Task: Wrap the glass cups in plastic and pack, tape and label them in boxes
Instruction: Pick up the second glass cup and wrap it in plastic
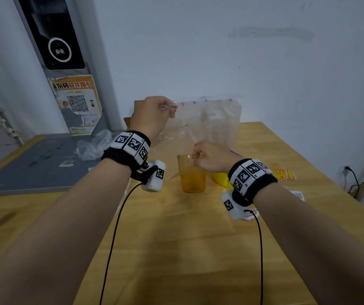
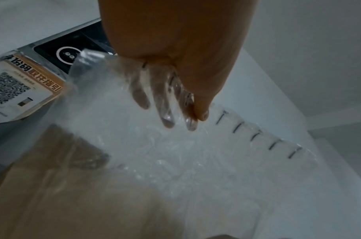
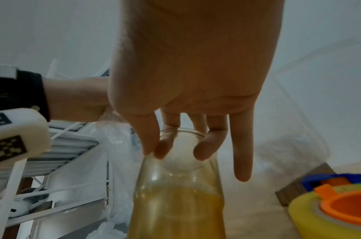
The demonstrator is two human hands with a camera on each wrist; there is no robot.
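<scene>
An amber glass cup [image 1: 191, 177] stands upright on the wooden table [image 1: 176, 238]. My right hand [image 1: 195, 158] is at its rim. In the right wrist view thumb and forefinger pinch the rim of the cup [image 3: 179, 202] on its left side, where my right hand [image 3: 155, 152] has its little finger straight. My left hand [image 1: 165, 107] is raised behind the cup and pinches the top corner of a clear plastic air-column sheet [image 1: 212, 122], which hangs down to the table. Through the plastic sheet [image 2: 155, 153] I see the fingers of my left hand [image 2: 196, 120].
A brown cardboard box [image 1: 129, 123] stands behind my left hand. A yellow tape roll [image 1: 220, 180] lies right of the cup, with red and yellow labels [image 1: 284, 174] beyond it. Crumpled plastic [image 1: 93, 144] and a grey mat [image 1: 33, 168] are at the left.
</scene>
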